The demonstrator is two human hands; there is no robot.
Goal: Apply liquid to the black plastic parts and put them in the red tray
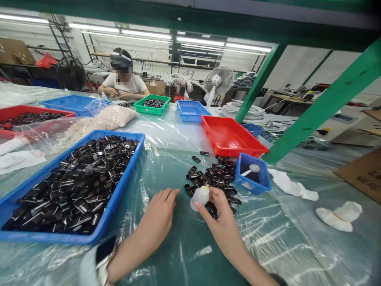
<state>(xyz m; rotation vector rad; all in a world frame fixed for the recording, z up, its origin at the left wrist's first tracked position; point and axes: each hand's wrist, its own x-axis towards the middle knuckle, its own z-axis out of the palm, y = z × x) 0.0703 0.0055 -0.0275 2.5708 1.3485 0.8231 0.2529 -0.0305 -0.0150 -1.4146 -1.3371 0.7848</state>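
Observation:
My right hand [223,218] grips a small white squeeze bottle [201,197] with a yellow tip, thumb on the near side and fingers behind. The bottle is tilted over the near edge of a loose pile of small black plastic parts [212,174]. To the left of the bottle, and apart from it, is my left hand [159,212], back upward, low over the plastic-covered table. Its fingers are bent and pressed together; whatever they hold, if anything, is hidden beneath them.
A large blue tray [119,190] full of black parts stands at left. Right of the pile is a small blue bin [253,186] with a white spoon; behind it, a red tray [235,137]. A green post [321,107] slants at right. Another person [126,79] sits across the table.

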